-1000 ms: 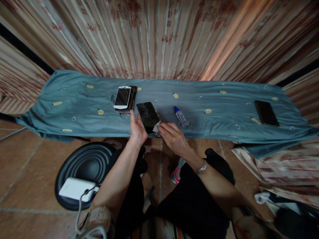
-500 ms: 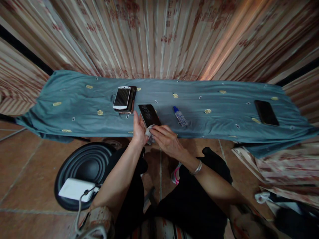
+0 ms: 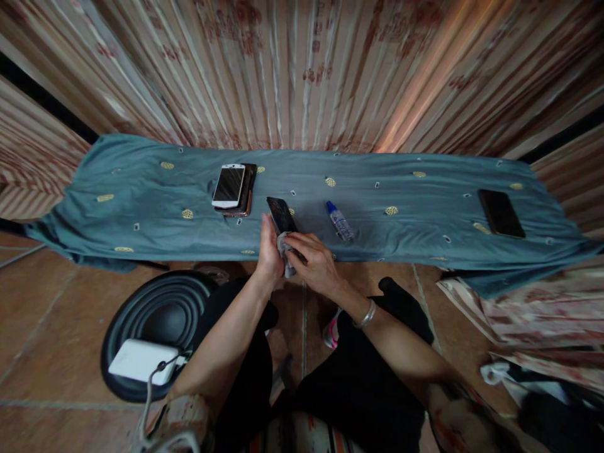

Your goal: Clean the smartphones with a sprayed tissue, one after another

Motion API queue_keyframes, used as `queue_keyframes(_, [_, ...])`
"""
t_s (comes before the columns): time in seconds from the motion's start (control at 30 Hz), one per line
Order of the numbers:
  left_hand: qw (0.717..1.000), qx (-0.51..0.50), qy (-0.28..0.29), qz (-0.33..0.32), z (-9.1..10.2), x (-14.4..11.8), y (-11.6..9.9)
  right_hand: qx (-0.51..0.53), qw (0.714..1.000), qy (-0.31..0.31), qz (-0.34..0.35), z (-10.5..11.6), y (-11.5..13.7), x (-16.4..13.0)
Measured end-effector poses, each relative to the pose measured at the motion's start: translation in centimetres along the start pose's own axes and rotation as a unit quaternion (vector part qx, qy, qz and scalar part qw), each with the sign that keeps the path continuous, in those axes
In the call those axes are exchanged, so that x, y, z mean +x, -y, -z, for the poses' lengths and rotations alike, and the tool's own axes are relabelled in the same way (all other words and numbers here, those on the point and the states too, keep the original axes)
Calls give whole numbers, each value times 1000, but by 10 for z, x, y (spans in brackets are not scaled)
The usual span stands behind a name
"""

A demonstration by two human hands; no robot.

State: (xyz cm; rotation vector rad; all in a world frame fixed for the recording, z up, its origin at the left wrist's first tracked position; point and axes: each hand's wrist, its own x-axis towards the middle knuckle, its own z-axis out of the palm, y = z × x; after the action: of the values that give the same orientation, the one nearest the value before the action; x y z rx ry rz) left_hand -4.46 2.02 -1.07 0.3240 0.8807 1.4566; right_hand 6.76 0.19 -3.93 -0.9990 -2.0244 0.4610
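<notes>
Left grip cupped, right grip pinching

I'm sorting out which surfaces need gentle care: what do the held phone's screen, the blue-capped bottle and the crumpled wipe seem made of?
Phone screen: probably glass, dark and glossy, with pale reflections.
Bottle: likely smooth clear plastic, since the blue-green cloth seems to show through; its cap looks opaque plastic.
Wipe: soft, matte and creased; fabric or paper, I can't tell.

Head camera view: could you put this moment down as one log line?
left hand: holding dark phone | right hand: holding grey cloth at phone's near end | blue-capped bottle: lying right of phone | white phone: atop stack
</notes>
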Motion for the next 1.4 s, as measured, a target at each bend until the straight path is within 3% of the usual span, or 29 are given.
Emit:
queue_keyframes(0.4, [996, -17, -36, 81, -16, -18, 13, -40, 999, -7, -27, 0, -9, 29])
queue_keyframes(0.67, [998, -33, 3, 59, -14, -21, 26, -79, 997, -12, -26, 4, -19, 37])
queue_keyframes(0.9, [997, 8, 78, 21, -5, -20, 39, -63, 997, -22, -31, 12, -31, 42])
queue_keyframes(1.17, [995, 20, 89, 32, -4, -21, 35, -62, 997, -27, -23, 24, -40, 44])
queue_keyframes(1.4, [989, 27, 140, 36, -5, -24, 31, -54, 997, -40, -50, 33, -48, 40])
